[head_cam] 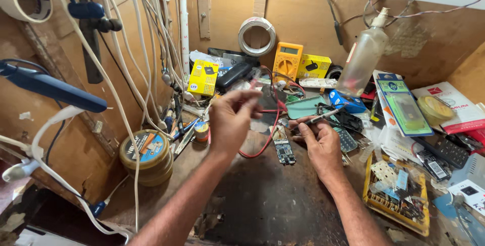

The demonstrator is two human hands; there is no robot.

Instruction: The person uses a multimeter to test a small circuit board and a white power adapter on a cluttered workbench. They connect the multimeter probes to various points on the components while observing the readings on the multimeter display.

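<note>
While clutter rings it, the circuit board [284, 151] lies between left hand [230, 119] and right hand [318, 140].

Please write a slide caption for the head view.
Left hand raised, right hand holding a thin tool above a circuit board.

A small dark circuit board [284, 151] lies flat beside a red wire [262, 145].

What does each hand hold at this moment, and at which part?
The left hand pinches a red probe near its lower end, though blur hides details. The right hand grips a thin metal tool by its rear part, tip pointing right.
</note>
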